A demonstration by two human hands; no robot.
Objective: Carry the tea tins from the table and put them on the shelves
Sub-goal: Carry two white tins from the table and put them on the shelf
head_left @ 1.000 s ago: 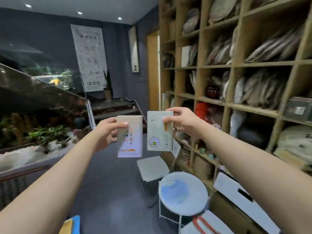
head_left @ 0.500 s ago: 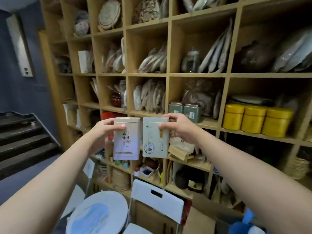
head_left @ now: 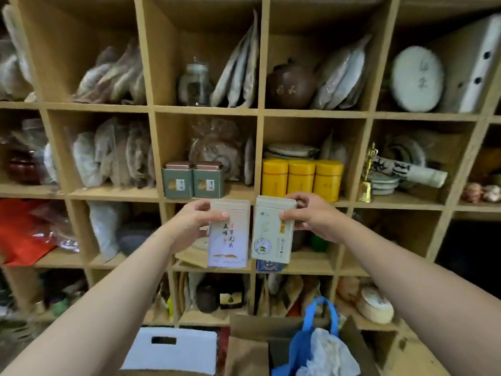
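I hold two flat rectangular tea tins upright, side by side, in front of the wooden shelves [head_left: 206, 111]. My left hand [head_left: 189, 223] grips a white tin with black characters [head_left: 229, 240] by its upper left edge. My right hand [head_left: 311, 215] grips a pale green tin with a round emblem [head_left: 271, 234] by its upper right edge. Both tins hang in the air just below the shelf board that carries two grey-green tins [head_left: 193, 180] and three yellow canisters [head_left: 302, 179]. The compartments behind the held tins are partly hidden.
Most shelf compartments are packed with wrapped tea cakes, a glass jar [head_left: 195, 82], a brown teapot [head_left: 291, 84] and a gold figurine [head_left: 367, 175]. Below stand a white folding chair [head_left: 173, 351], a cardboard box [head_left: 249, 348] and a blue bag [head_left: 317, 340].
The view has swung right from the stairway to face the shelves squarely, and the shelves are nearer. Both hands have kept their tins held out in front.
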